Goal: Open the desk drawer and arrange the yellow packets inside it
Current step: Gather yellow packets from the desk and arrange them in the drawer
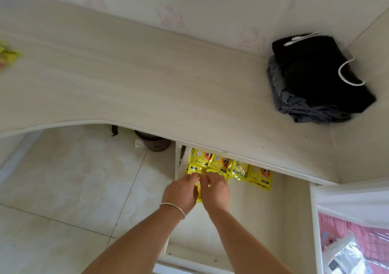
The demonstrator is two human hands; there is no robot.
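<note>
The desk drawer is pulled out below the pale desktop. Several yellow packets lie in a row along its back, partly under the desk edge. My left hand, with a silver bangle on the wrist, and my right hand meet at the drawer's back left corner. Both pinch a yellow packet that shows between and under them; most of it is hidden by my fingers.
The desktop carries a folded black and grey pile of clothes at the right and blurred yellow packets at the far left edge. A brown bin stands under the desk on the tiled floor. A pink bed lies at the lower right.
</note>
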